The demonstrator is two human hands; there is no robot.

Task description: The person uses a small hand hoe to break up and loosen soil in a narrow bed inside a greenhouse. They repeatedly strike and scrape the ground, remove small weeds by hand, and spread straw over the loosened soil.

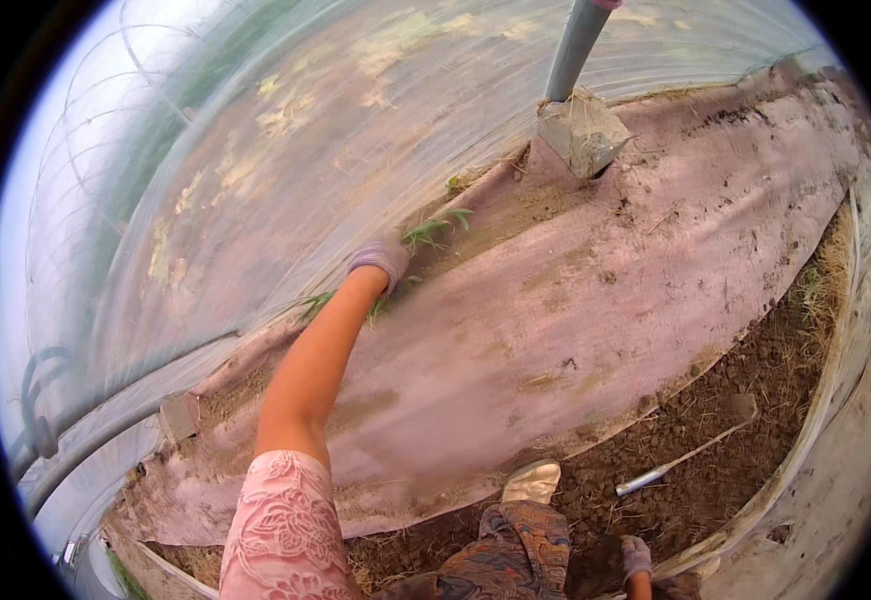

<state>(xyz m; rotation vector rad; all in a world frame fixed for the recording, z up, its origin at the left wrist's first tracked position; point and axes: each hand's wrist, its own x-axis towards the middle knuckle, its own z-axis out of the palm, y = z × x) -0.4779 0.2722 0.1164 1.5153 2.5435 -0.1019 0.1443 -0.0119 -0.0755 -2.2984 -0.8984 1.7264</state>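
My left hand [384,259], in a pale purple glove, reaches to the green weeds [428,231] along the foot of the clear plastic sheeting [255,187]. Blades stick out on both sides of it; whether its fingers hold any is hidden. Near the bottom edge, right of my leg, my right hand [636,556] is low over the brown soil [600,517], in a similar glove. Its fingers are too small to read. A small hoe [657,474] with a silvery handle lies on the soil, above and to the right of that hand.
A pinkish ground cloth [555,300] spreads across the middle, dusty with soil. A grey metal pole [576,49] stands at a concrete block [585,135] at the top. Another block [179,418] sits at the left by curved pipes. My shoe [531,481] rests at the cloth's lower edge.
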